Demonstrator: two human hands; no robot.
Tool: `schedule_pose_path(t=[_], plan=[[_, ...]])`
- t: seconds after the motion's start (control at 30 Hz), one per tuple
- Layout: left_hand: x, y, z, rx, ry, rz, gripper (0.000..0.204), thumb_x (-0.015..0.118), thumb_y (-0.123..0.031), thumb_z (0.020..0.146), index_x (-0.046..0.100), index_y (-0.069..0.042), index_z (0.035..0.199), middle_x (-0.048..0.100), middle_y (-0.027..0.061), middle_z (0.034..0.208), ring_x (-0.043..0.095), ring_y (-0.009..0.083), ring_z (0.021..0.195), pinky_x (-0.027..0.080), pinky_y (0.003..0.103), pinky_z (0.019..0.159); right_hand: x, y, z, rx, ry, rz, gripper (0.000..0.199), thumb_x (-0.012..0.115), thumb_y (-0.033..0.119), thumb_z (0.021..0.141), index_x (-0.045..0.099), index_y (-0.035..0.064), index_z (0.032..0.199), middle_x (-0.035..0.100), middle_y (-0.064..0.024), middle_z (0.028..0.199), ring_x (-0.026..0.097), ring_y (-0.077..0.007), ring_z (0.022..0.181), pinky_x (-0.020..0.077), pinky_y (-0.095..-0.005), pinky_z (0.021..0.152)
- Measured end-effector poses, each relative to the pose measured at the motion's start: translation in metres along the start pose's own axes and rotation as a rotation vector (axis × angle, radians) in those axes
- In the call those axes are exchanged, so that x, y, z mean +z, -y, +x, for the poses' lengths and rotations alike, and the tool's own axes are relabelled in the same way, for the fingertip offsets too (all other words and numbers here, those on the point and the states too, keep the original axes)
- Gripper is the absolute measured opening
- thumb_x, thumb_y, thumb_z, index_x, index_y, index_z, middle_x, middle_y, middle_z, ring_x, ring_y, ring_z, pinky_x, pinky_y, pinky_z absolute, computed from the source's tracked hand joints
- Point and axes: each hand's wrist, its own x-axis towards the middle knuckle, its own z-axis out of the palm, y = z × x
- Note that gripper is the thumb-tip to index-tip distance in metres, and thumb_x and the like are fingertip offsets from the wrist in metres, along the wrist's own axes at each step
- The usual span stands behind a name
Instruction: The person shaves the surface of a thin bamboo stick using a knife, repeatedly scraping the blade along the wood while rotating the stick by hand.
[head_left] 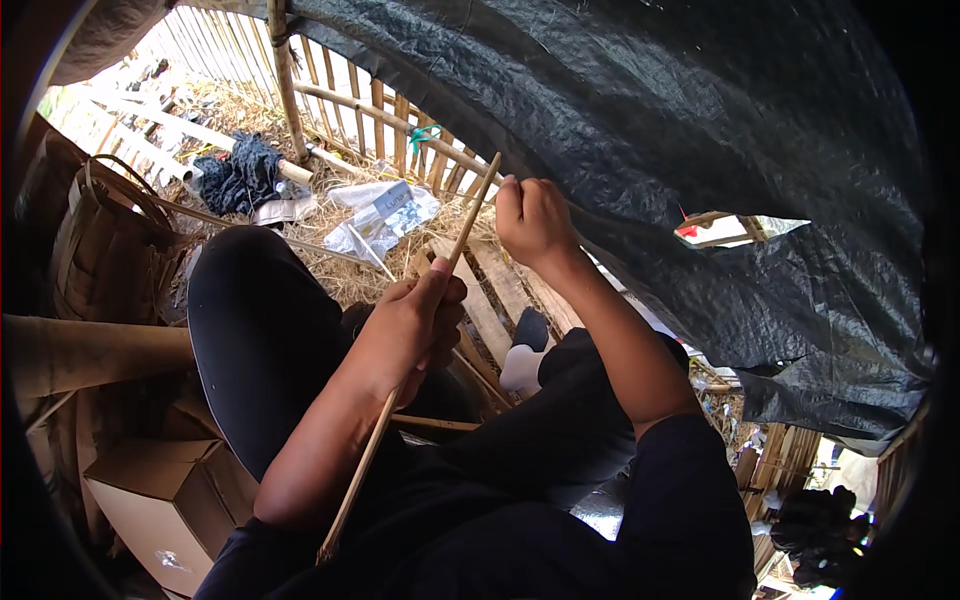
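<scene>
Your left hand [415, 325] grips a long thin bamboo strip [410, 355] at about its middle, fingers clenched around it, thumb pressed along the top. The strip runs diagonally from near your lap up toward your right hand [530, 215], which is closed into a fist at the strip's upper end; something thin seems pinched there, but you can't tell exactly what the right fingers hold. The strip looks light, stiff along its length but springy, likely with splintery edges, so hold near the middle for control and keep fingertips off the edges. You sit with your dark-trousered knees up, white-socked foot [522, 368] between them. Black tarp [700, 150] hangs at right, bamboo fence [380, 110] just behind, straw ground with plastic wrapper [385, 215] and dark cloth [240, 175]. Woven basket [105, 250] and cardboard box [170, 500] lie at left.
</scene>
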Motion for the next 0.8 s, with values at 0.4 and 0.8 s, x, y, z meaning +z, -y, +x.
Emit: schedule_pose_path(t=[0.4, 0.8], plan=[[0.006, 0.000, -0.004, -0.004, -0.001, -0.028, 0.029, 0.045, -0.038, 0.102, 0.046, -0.015, 0.084, 0.030, -0.0082, 0.053, 0.023, 0.0041, 0.039, 0.020, 0.020, 0.036, -0.027, 0.018, -0.006, 0.041, -0.067, 0.005, 0.044, 0.046, 0.018, 0.088, 0.056, 0.0012, 0.049, 0.055, -0.0235, 0.053, 0.057, -0.0438, 0.056, 0.0464, -0.0528, 0.057], [0.010, -0.019, -0.024, 0.096, -0.013, 0.038, 0.034, 0.045, -0.039, 0.102, 0.049, -0.011, 0.082, 0.032, -0.0065, 0.054, 0.025, 0.0052, 0.039, 0.022, 0.022, 0.038, 0.010, -0.101, 0.022, 0.611, 0.299, -0.171, 0.057, 0.035, 0.041, 0.091, 0.071, -0.0026, 0.082, 0.065, -0.0323, 0.087, 0.065, -0.0442, 0.091, 0.0494, -0.0520, 0.086]])
